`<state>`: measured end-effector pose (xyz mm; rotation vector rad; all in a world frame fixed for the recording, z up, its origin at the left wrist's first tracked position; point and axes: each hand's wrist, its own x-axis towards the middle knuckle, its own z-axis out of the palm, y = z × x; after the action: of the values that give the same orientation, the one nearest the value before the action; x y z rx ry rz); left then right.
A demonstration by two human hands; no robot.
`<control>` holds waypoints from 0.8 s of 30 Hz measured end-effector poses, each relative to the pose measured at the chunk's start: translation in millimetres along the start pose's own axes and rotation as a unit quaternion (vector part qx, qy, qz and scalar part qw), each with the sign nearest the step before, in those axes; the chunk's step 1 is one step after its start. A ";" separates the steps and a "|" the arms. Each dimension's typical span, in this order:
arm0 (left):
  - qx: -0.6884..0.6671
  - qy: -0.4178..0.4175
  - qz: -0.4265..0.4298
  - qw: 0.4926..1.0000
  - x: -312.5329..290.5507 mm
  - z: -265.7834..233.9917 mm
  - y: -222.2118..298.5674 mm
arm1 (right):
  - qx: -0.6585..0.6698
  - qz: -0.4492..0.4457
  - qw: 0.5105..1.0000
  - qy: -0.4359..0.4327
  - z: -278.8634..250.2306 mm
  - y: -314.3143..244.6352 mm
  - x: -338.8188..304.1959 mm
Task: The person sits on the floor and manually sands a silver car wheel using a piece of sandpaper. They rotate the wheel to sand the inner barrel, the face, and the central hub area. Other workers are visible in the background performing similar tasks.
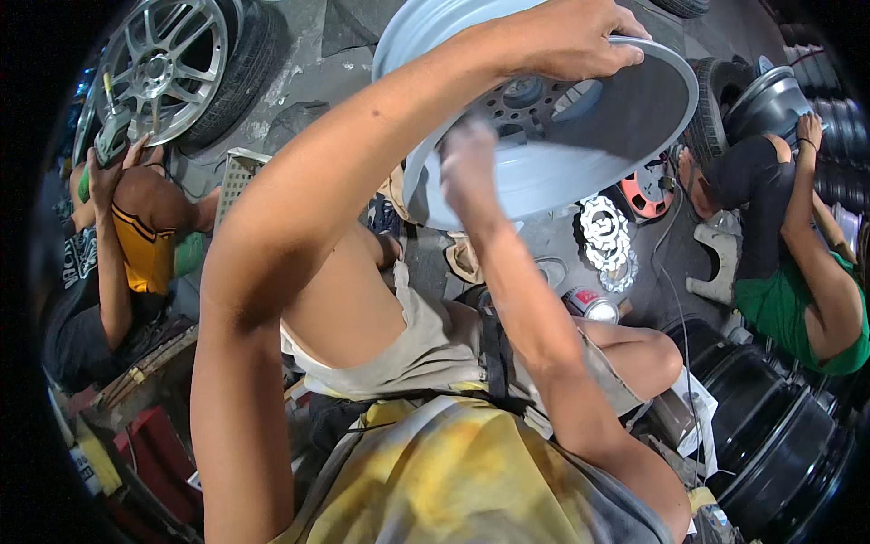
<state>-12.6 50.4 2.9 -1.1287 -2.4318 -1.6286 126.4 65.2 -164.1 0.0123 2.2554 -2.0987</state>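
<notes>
A large grey wheel rim (553,177) stands tilted in front of me, its barrel facing my way and its hub face with round holes deep inside. My left arm reaches across the top, and my left hand (584,43) is closed over the rim's upper right edge. Inside the near left part of the barrel is my right hand (468,163), smeared by motion. Its fingers are blurred, and I cannot tell whether it holds anything. The wheel's far left side is partly hidden behind my left forearm.
At left, a person works on a silver spoked wheel (161,72) beside a tyre (245,86). At right, another person in a green shirt handles a grey rim (768,104). Wavy metal discs (605,234), a can (591,306), a cable (681,317) and black rims (770,426) lie near my right leg.
</notes>
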 end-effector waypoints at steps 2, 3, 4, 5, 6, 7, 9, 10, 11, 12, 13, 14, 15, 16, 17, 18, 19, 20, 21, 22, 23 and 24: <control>0.002 -0.001 0.009 1.000 1.9 -3.6 3.3 | 0.162 0.030 0.986 0.019 -2.2 -54.3 19.8; -0.001 -0.003 0.018 1.000 8.4 -2.6 1.0 | 0.104 0.003 0.995 -0.008 -5.5 -29.8 17.9; -0.008 -0.001 0.025 1.000 12.7 1.7 0.1 | 0.049 -0.025 0.998 -0.034 -7.9 -6.1 13.8; 0.010 -0.005 0.023 1.000 7.8 -3.1 -4.2 | -0.026 -0.020 0.995 -0.090 -17.5 -1.6 -3.4; 0.024 -0.010 0.021 0.999 3.1 -6.1 -5.7 | -0.105 -0.026 0.984 -0.145 -28.8 -0.2 -19.9; 0.041 -0.016 0.024 0.999 0.6 -10.7 -7.2 | -0.179 -0.040 0.963 -0.196 -41.7 1.2 -35.7; 0.096 0.024 0.044 0.994 21.0 16.8 -12.3 | -0.333 -0.228 0.894 -0.192 -194.8 197.6 1.9; 0.118 0.047 0.049 0.991 26.3 30.9 -15.9 | -0.180 -0.060 0.970 -0.153 -256.7 246.6 14.3; 0.127 0.047 0.001 0.991 4.3 23.3 -25.1 | -0.487 -0.255 0.819 -0.163 -247.3 202.3 32.3; 0.117 0.045 -0.014 0.992 5.7 22.2 -19.8 | -0.508 -0.260 0.810 -0.137 -250.1 195.8 30.6; 0.108 0.041 -0.027 0.993 9.4 20.2 -15.3 | -0.527 -0.265 0.800 -0.108 -249.1 194.9 28.2; 0.116 0.048 -0.021 0.992 11.6 21.3 -12.3 | -0.545 -0.269 0.791 -0.078 -245.6 198.3 20.5; 0.122 0.051 -0.012 0.991 14.8 26.3 -10.9 | -0.390 -0.140 0.909 -0.045 -220.1 212.0 -6.2; 0.126 0.053 -0.004 0.991 17.6 31.5 -9.5 | -0.345 -0.116 0.928 -0.074 -189.0 217.6 -29.3; 0.129 0.057 -0.016 0.990 14.5 31.0 -9.3 | -0.288 -0.164 0.943 -0.008 -132.7 197.3 -59.5; 0.133 0.062 -0.027 0.989 10.7 28.1 -7.6 | -0.200 -0.012 0.980 0.005 -81.7 156.9 -83.1; 0.127 0.062 -0.028 0.990 14.1 32.2 -2.2 | -0.217 -0.060 0.974 0.012 -57.5 150.3 -97.5; 0.124 0.063 -0.049 0.989 5.4 27.0 -1.2 | -0.188 0.074 0.975 -0.091 -49.4 67.5 -112.3; 0.113 0.057 -0.057 0.990 8.6 29.4 8.5 | -0.069 0.007 0.997 -0.044 -49.6 57.5 -125.7; 0.105 0.053 -0.067 0.991 9.8 30.0 15.1 | -0.071 0.079 0.988 -0.108 -67.1 41.0 -128.3; 0.101 0.058 -0.056 0.992 12.2 33.5 17.1 | -0.072 0.149 0.971 -0.173 -91.1 25.6 -128.4; 0.097 0.063 -0.043 0.992 16.6 43.1 15.8 | -0.038 0.151 0.978 -0.142 -107.9 40.6 -135.7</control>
<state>-0.1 97.6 2.0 -0.8770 -2.5217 -1.3978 259.5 180.6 -190.1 0.0452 2.0197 -1.7383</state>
